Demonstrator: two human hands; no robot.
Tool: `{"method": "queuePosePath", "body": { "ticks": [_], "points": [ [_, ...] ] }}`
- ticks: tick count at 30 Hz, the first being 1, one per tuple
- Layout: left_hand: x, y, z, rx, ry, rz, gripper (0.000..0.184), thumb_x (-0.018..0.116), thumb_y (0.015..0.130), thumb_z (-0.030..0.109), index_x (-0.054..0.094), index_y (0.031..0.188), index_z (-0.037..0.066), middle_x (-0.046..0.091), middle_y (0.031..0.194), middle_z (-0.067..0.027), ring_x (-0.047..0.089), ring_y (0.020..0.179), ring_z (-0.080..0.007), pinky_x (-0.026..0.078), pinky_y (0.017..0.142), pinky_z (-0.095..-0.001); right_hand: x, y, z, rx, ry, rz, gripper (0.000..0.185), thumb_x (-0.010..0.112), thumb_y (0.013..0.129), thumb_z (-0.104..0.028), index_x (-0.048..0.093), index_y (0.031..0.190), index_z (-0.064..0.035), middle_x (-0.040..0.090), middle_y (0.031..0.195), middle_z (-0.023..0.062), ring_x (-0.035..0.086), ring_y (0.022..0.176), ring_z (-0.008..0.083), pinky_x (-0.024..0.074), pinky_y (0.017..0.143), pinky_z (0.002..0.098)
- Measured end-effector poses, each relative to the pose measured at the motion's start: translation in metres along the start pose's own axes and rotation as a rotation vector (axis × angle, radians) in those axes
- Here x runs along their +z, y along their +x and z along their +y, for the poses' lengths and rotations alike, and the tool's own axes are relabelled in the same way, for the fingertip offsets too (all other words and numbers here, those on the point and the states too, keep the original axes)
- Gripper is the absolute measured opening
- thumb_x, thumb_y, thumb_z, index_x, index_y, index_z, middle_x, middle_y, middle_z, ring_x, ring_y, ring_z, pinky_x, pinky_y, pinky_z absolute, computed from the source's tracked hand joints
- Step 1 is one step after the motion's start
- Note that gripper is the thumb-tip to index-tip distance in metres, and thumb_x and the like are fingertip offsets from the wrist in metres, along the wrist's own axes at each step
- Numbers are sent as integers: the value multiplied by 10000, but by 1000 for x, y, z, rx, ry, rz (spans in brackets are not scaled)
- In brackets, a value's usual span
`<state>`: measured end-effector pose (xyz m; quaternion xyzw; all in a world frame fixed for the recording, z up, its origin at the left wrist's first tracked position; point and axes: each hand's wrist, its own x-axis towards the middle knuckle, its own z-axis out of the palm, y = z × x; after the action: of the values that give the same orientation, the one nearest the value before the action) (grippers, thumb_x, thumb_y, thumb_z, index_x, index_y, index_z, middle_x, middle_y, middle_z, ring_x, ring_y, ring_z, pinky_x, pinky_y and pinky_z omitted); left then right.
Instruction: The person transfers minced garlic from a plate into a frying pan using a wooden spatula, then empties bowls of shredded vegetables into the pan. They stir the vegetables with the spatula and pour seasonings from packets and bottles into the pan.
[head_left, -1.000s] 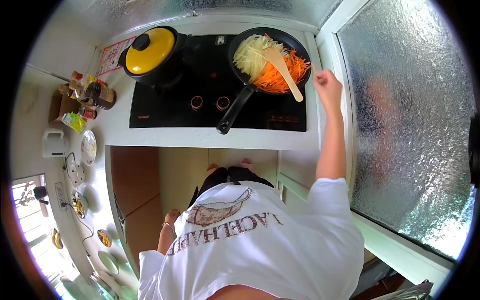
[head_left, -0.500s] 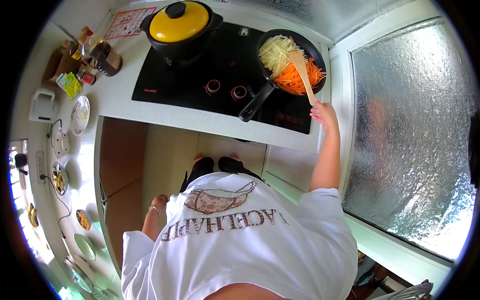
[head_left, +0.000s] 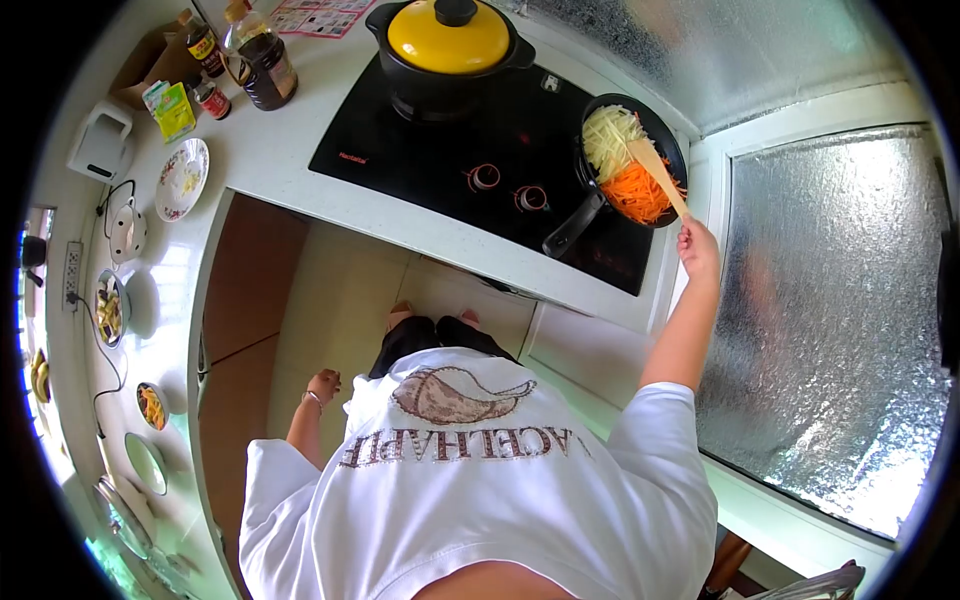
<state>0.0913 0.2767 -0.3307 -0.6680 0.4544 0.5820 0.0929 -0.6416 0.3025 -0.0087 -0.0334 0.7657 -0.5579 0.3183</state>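
Observation:
In the head view, my right hand is closed round the handle end of a wooden spatula. The spatula's blade lies on the food in a black frying pan. Pale shredded vegetable strips, perhaps potato, fill the far left of the pan, and orange carrot shreds the near side. The pan's black handle points towards me, with no hand on it. My left hand hangs beside my body, away from the counter, fingers loosely bent and holding nothing visible.
A black pot with a yellow lid stands on the black cooktop. Sauce bottles, a patterned plate and a bowl of food sit along the left counter. A textured glass panel borders the right side.
My view has turned, so the cooktop and pan appear farther right and lower. The spatula stays in my right hand, its blade still on the food. My left hand's fingers show slightly more.

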Motion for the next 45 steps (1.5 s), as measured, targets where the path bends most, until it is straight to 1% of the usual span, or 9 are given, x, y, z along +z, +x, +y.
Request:
{"method": "queuePosePath", "body": {
  "ticks": [3,9,12,17,23,29,33,38,45],
  "points": [
    [0,7,1,26,55,-25,333,521,846,334,592,997,46,660,834,-84,644,718,-165,499,606,-300,11,1,-27,-138,8,-31,181,523,868,-183,520,940,-17,570,814,69,564,656,126,487,616,234],
    [-5,31,34,182,547,-19,354,503,834,366,608,967,55,657,790,-112,639,762,-226,485,707,-328,31,-29,-71,-549,-288,-159,275,464,891,-132,521,1100,38,622,906,138,624,774,165,488,713,250],
    [-9,43,57,242,272,-23,338,504,831,348,611,968,58,658,795,-108,639,762,-221,485,704,-326,14,-66,-76,-751,-731,-120,269,444,903,-83,523,1137,23,620,914,111,609,849,160,470,789,261],
    [-3,49,76,297,212,-11,333,501,830,336,608,978,58,657,790,-109,637,733,-222,488,694,-317,-6,-126,-54,-764,-890,5,177,530,857,-49,610,1008,-3,649,880,99,618,815,130,474,753,260],
    [12,22,89,339,301,-2,327,520,822,334,617,978,64,657,820,-122,637,732,-239,495,686,-322,-20,-97,-19,-1028,-1010,-166,178,569,823,-56,615,990,-15,631,926,154,613,859,279,478,750,313],
    [17,62,44,382,357,-45,319,564,811,339,632,980,78,650,880,-147,633,796,-255,491,718,-336,11,-47,5,-1181,-809,-72,163,556,812,-26,604,966,-14,621,901,151,593,816,316,480,707,349],
    [14,119,-23,230,65,-97,301,574,810,327,639,962,76,652,889,-135,627,822,-257,484,738,-335,13,-70,-16,-1054,-828,-37,171,561,808,-15,604,973,-15,619,904,155,593,811,320,480,704,350],
    [15,89,-23,223,120,7,244,569,797,249,640,952,75,660,897,-108,624,834,-236,476,735,-326,-15,-109,-28,-1142,-817,38,181,553,815,-29,600,990,-17,613,894,168,590,819,327,472,697,366],
    [18,69,-20,190,58,-4,224,542,805,178,631,978,66,647,955,-103,603,912,-219,458,792,-302,17,-44,-14,-1077,-844,23,177,558,825,-50,607,995,-30,620,913,152,599,848,297,476,736,333]
  ]
}}
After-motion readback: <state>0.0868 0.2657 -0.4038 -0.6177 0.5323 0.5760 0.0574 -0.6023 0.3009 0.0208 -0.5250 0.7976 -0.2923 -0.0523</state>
